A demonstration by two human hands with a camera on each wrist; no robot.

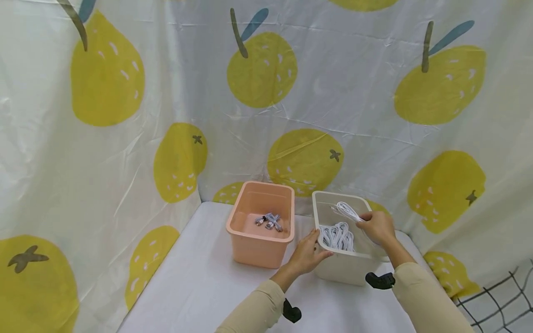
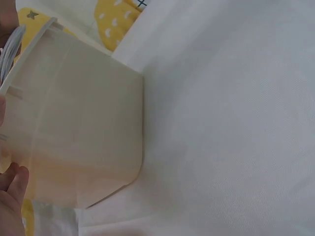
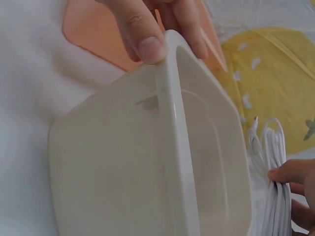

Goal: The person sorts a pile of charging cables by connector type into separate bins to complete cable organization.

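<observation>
Overhead, right hand [image 1: 376, 226] pinching white cable [image 1: 347, 211].

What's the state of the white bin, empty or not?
Not empty. The white bin holds a coiled white cable bundle; the right hand pinches a second bundle above it, while the left hand grips its rim.

A white cloth-covered surface [image 1: 200, 286] carries two plastic bins set side by side near its far edge. The peach bin [image 1: 261, 225] stands on the left; the cream-white bin [image 1: 345, 268] stands just beside it on the right, a narrow gap between them. Both rest upright, directly on the cloth.
</observation>
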